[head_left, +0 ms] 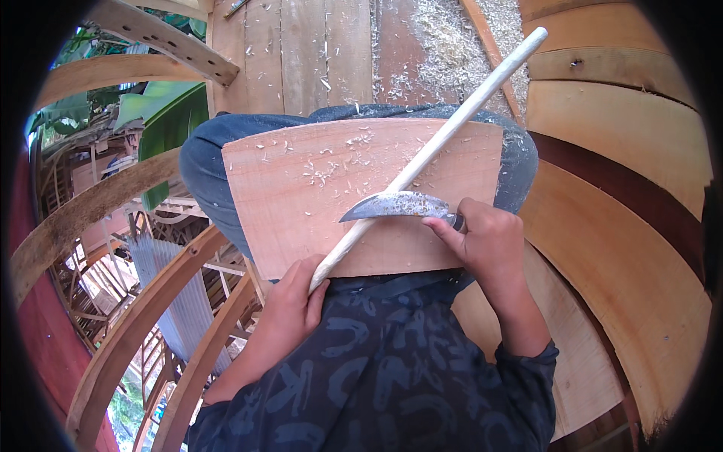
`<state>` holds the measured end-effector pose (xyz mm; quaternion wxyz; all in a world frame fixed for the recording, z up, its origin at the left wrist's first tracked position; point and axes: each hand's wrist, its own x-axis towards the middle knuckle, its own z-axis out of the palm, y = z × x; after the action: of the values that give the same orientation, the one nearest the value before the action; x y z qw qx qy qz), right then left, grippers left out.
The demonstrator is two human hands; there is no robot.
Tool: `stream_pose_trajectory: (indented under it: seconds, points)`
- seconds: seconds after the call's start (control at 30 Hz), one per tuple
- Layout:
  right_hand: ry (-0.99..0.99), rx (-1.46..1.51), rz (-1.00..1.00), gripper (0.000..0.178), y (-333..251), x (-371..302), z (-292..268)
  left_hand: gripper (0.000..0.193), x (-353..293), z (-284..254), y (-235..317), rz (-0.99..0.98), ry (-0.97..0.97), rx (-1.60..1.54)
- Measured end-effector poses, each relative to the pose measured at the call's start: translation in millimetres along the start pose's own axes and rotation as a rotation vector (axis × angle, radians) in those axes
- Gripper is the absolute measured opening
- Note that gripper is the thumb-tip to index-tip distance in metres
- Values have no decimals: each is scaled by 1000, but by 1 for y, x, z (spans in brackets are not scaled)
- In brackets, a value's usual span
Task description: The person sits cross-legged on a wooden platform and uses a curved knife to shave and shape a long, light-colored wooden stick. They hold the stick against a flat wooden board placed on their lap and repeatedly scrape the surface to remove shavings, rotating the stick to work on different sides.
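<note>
A long pale wooden stick [459, 117] slants across my lap, its lower end near my belly and its far end up to the right. Around that lower end my left hand [294, 297] is closed. My right hand [482, 241] grips the dark handle of a curved knife [399, 205] with a worn, spotted blade. The blade lies across the stick below its middle, tip pointing left. Beneath both, a flat wooden board [294, 188] rests over my thighs, sprinkled with small curled shavings.
Curved wooden planks [617, 226] rise on my right. Open curved ribs [143, 324] stand on my left, with a corrugated sheet [181, 301] and a large green leaf [173, 120] beyond. Ahead, the plank floor [301, 60] carries a heap of wood shavings [444, 53] and a thin batten [493, 56].
</note>
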<state>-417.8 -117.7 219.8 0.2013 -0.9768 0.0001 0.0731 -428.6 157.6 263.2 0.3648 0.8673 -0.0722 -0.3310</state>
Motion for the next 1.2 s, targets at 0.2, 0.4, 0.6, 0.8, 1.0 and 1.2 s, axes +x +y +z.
stream_pose_trajectory:
  seconds: [0.2,0.4,0.6,0.8,1.0,1.2]
  points:
    - [10,4,30,56,13,10,-3,32,1,4,2,14,38,10]
    - [216,31,472,62,82,25,-16,33,-2,1,-2,5,14,-13]
    - [91,64,257,58,34,6,-23,34,1,-2,3,-78,-49,-93]
    - [10,100,58,58,0,-1,3,37,0,-9,12,-129,-98,-86]
    - [255,117,610,65,104,28,-30,39,-2,-8,17,-154,-93,-44]
    - [82,208,357,59,45,1,-24,36,-2,-19,20,-245,-152,102]
